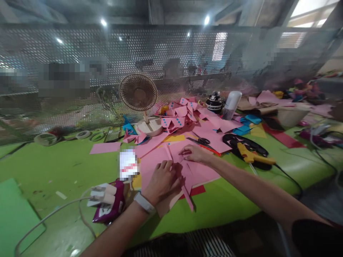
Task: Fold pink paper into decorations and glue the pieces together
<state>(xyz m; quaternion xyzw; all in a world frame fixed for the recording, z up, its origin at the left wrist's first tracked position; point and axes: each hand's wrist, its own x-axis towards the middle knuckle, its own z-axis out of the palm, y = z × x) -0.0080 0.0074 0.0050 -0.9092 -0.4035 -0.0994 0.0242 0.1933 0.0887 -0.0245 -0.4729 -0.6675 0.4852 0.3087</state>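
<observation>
Pink paper sheets (152, 164) overlap on the table in front of me. My left hand (164, 178), with a pale-banded watch (144, 202) at the wrist, bears down on the pink paper with its fingers bent together. A narrow pink paper strip (189, 200) sticks out from below that hand toward the table's front edge. My right hand (197, 153) hovers over or touches the same paper just to the right, its thumb and forefinger apart. I see nothing between them. Black scissors (204, 141) lie just beyond the right hand.
A yellow glue gun (249, 155) rests on a black holder at the right, its cord trailing off. Behind are folded pink pieces (177, 114) and a small fan (138, 92). To the left lie a lit phone (128, 164) and a purple power strip (111, 205) with plugs.
</observation>
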